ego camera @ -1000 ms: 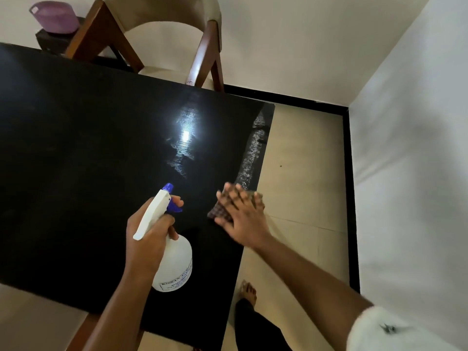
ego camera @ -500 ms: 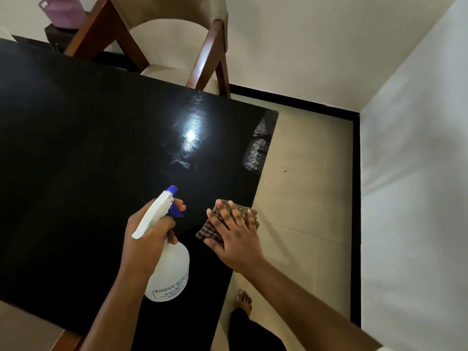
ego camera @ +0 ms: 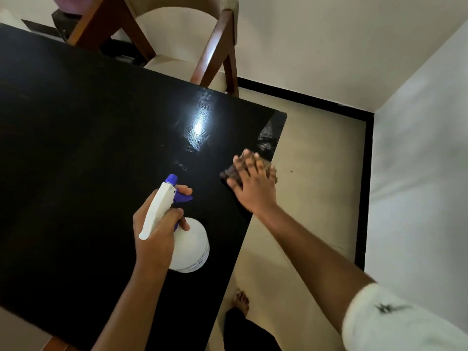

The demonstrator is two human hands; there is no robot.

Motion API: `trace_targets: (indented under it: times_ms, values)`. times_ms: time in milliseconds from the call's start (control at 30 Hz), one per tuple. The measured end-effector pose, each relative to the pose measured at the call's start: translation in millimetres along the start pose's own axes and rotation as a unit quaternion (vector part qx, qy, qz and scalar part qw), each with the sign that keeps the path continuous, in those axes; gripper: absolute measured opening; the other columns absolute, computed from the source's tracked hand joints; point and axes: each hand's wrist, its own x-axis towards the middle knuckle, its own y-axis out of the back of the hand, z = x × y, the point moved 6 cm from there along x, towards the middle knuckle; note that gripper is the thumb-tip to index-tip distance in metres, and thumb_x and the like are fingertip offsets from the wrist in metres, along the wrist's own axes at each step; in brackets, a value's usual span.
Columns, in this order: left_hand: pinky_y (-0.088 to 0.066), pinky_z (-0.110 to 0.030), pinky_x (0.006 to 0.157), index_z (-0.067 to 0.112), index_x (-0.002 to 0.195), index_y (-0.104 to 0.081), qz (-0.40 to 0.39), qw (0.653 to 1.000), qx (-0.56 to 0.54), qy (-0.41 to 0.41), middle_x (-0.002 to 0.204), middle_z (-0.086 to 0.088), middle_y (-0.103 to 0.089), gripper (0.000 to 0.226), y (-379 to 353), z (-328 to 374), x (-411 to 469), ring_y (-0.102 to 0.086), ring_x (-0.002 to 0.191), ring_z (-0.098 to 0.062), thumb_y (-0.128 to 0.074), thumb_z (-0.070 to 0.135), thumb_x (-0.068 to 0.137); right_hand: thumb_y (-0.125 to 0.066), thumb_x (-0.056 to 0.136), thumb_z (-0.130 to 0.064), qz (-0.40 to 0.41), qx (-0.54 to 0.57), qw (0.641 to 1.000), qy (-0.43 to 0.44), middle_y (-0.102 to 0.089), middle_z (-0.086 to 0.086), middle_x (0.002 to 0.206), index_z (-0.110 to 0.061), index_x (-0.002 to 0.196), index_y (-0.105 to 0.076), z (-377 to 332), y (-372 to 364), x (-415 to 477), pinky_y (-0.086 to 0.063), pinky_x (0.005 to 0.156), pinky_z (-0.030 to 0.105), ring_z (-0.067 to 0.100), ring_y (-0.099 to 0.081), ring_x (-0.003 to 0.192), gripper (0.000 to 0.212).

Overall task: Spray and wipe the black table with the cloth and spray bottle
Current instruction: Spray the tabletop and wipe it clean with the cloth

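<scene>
The black table (ego camera: pixel 88 148) is glossy, with a bright glare near its far right corner. A wooden chair (ego camera: pixel 215 54) stands at its far side, and pale floor (ego camera: pixel 316 173) lies to the right. Print on the bottle (ego camera: pixel 195 249) is too blurred to read. The cloth (ego camera: pixel 228 176) lies at the table's right edge under the right hand (ego camera: pixel 253 188), whose fingers spread flat on it. The left hand (ego camera: pixel 154 239) grips the bottle's neck, one finger on the blue trigger (ego camera: pixel 183 198), left of the cloth.
</scene>
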Motion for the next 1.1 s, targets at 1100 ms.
trace_targets:
  times_ms: [1100]
  values:
    - [-0.053, -0.013, 0.056, 0.046, 0.1, -0.061, 0.052, 0.995, 0.028, -0.084, 0.092, 0.028, -0.067, 0.029, -58.6, -0.4, 45.6, -0.065, 0.064, -0.012, -0.055, 0.033, 0.075, -0.034, 0.097, -0.056, 0.062, 0.067, 0.99, -0.111, -0.016, 0.005, 0.16, -0.032, 0.149, -0.028, 103.6, 55.2, 179.1, -0.021, 0.113, 0.05, 0.036, -0.014, 0.143, 0.057]
